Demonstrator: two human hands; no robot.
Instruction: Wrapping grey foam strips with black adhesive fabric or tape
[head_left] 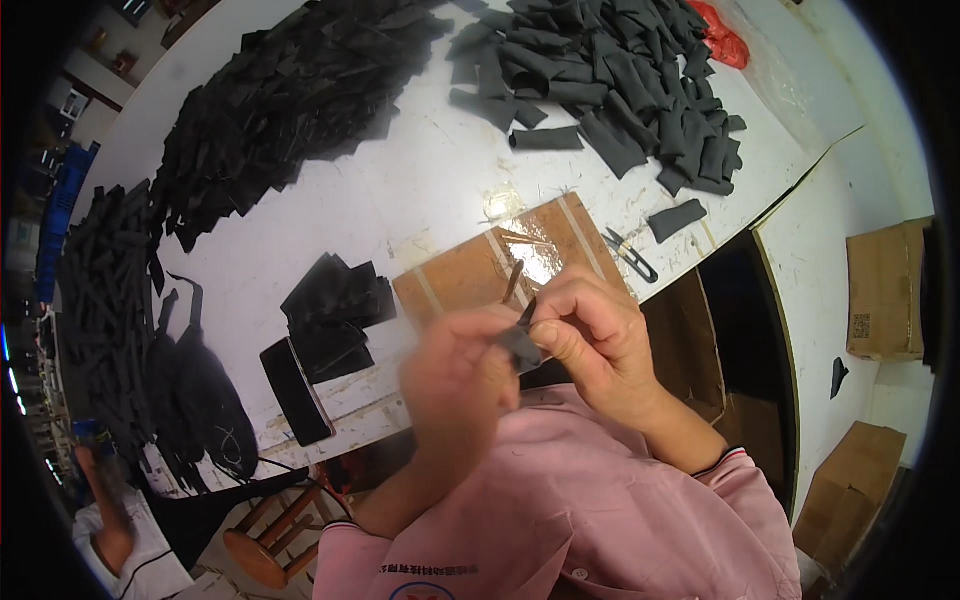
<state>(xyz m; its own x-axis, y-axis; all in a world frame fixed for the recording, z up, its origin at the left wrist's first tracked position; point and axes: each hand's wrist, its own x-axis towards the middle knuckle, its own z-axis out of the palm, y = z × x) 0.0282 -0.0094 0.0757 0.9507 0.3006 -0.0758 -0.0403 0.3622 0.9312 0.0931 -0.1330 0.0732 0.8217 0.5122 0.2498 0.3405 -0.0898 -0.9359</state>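
Close in front of my body, a small dark grey fabric piece (519, 347) is between my two hands. My right hand (600, 335) pinches its upper right end between thumb and fingers. On the other side, my left hand (460, 375) is curled against the fabric, its fingers smeared by motion. Just beyond the hands lies a brown board (455, 285) with pale strips and a shiny taped patch. A thin brown rod (513, 282) rises from the board near my fingertips; its lower part is hidden.
Black fabric pieces (290, 100) and rolled grey ones (620, 80) are heaped at the back. Thread snips (632, 258) and a single grey roll (677, 220) lie right of the board. Left are stacked black pieces (335, 310), a phone (297, 390) and dark strips (110, 320).
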